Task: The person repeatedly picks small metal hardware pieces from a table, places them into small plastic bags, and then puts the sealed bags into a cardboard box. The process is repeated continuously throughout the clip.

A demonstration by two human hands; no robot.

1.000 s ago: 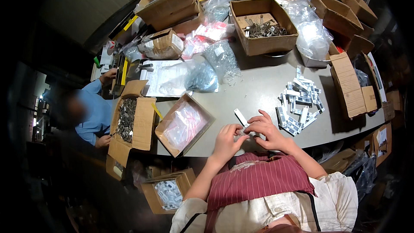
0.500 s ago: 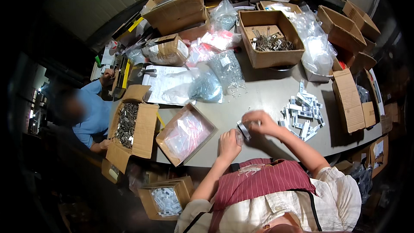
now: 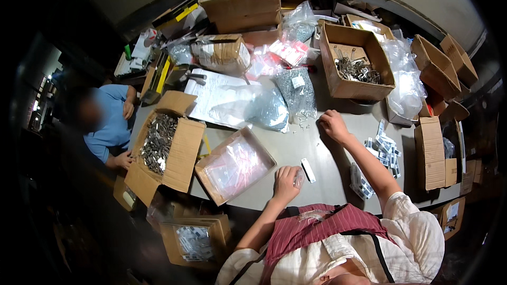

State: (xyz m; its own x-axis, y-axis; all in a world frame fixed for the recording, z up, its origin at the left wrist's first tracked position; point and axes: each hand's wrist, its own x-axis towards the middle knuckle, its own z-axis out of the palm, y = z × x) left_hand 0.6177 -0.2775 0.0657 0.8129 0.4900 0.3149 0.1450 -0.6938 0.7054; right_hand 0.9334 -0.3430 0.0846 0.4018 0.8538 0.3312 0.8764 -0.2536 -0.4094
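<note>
Near the grey table point(image 3: 330, 190), at left, a carton point(image 3: 168, 240) already holds many pale pieces point(image 3: 194, 241); the left hand's grip point(image 3: 287, 183) closes on an apparent clear bag point(image 3: 299, 178) beside one white strip point(image 3: 308, 170); the right hand's grip point(image 3: 334, 125) is curled, contents unclear; more strips point(image 3: 390, 153) lie loose.

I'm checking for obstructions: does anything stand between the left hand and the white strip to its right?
Only a clear plastic piece, held in the left hand on the side facing the white strip. Nothing else visible stands between them.
</note>
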